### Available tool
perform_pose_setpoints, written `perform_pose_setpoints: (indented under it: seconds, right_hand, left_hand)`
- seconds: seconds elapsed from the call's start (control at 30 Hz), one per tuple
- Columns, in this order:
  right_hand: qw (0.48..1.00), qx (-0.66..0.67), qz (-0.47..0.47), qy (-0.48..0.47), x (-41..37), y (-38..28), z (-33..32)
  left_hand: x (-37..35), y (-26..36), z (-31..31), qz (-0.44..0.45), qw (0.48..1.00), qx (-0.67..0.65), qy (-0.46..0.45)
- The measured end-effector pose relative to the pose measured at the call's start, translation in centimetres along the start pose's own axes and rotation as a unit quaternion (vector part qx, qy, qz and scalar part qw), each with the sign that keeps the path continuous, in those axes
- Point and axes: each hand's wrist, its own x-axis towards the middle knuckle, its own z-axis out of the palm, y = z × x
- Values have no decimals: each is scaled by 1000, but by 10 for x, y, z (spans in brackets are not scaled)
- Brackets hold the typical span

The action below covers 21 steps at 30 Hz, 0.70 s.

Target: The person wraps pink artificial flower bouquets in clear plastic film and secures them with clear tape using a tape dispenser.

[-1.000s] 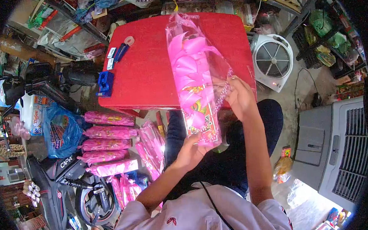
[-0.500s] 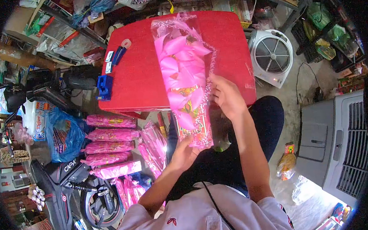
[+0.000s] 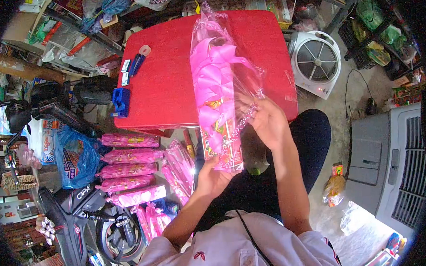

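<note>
A long packet with pink satin ribbon petals (image 3: 213,82) and a red printed base stands over the near part of the red table (image 3: 158,92). Clear plastic wrap (image 3: 246,73) with a speckled pink border surrounds it and flares out to the right. My left hand (image 3: 214,178) grips the packet's bottom end, thumb on the front. At the right side, my right hand (image 3: 270,123) is closed on the loose edge of the wrap, pulling it away from the ribbon.
Scissors with dark handles (image 3: 136,64) and a blue tape dispenser (image 3: 120,101) lie at the table's left. Several wrapped pink packets (image 3: 130,156) are lined up on the floor. A motorbike (image 3: 72,212), white fan (image 3: 316,62) and grey cooler (image 3: 385,162) stand around.
The wrap's right edge is drawn farther out to the right and now spreads from the packet. My right hand has moved slightly right and down; the packet stands more upright.
</note>
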Motion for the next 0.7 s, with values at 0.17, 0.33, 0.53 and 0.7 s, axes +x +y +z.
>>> perform_pose_setpoints:
  seconds: [0.17,0.33,0.53,0.7]
  right_hand:
    - [999,-36,-18,29,-1,16,-9]
    - [999,39,28,23,5,37,5]
    - [996,79,30,18,27,75,-8]
    - [995,83,42,35,29,66,3]
  left_hand:
    - [1,4,-11,-29,995,-80,-46]
    - [-4,11,-4,-49,982,-162,-78]
    - [-5,17,2,-55,976,-190,-89]
    - [-9,22,15,-47,984,-150,-87]
